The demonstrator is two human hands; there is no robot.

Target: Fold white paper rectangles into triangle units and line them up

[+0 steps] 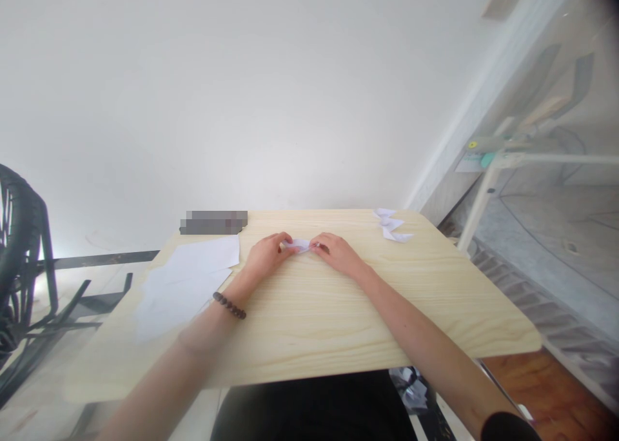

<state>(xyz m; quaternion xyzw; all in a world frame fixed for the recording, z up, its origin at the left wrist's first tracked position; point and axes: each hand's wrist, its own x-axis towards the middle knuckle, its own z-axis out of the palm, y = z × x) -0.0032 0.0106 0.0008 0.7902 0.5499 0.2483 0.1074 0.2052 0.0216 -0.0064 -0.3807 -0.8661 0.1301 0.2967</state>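
A small folded piece of white paper [300, 245] is stretched between my two hands, just above or on the middle of the table. My left hand [269, 254] pinches its left end between thumb and fingers; a dark bead bracelet [229, 305] circles that wrist. At the right end, my right hand [337, 253] grips the paper in a pinch too. The exact folds are partly covered by my fingertips. Several folded white paper shapes [393, 224] with pointed ends lie at the table's back right.
White paper sheets [186, 286] overlap on the left of the light wooden table [329, 338]. Behind them sits a pixelated dark object [213, 223]. A white wall [290, 106] borders the table's far edge. A black woven chair [22, 254] stands at the left.
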